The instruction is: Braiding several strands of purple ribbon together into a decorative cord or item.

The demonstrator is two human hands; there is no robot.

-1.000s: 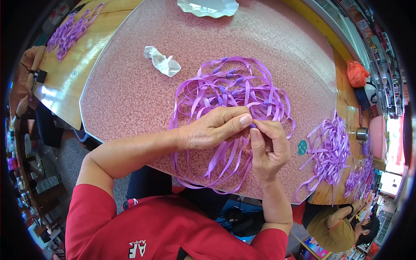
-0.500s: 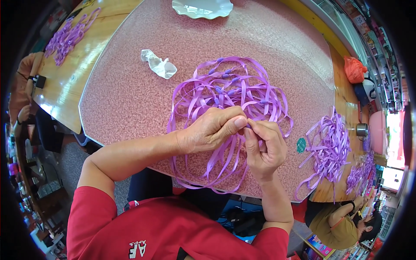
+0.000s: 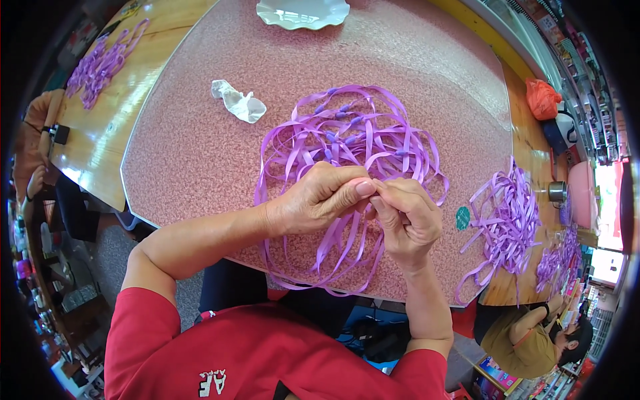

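Note:
In front of me lies a loose pile of purple ribbon lanyards (image 3: pixel 313 143) with small darker purple plastic fittings on them. Over its near part my left hand (image 3: pixel 327 197) and my right hand (image 3: pixel 410 220) meet, fingertips touching. Both are closed in a pinch. Purple ribbon hangs in loops below them toward the table edge. The small piece between the fingertips is now mostly covered by them; it appears to be part of a lanyard.
A crumpled white tissue (image 3: pixel 239 102) and a white scalloped dish (image 3: pixel 303 13) lie farther off on the pink speckled table (image 3: pixel 180 153). More purple lanyards (image 3: pixel 510 213) are heaped at right, beside a green round sticker (image 3: pixel 463 218). Other people sit at left and lower right.
The purple fitting that showed between my fingertips is now hidden by them. My hands stay together over the pile with only a slight shift; the whole view has moved a little.

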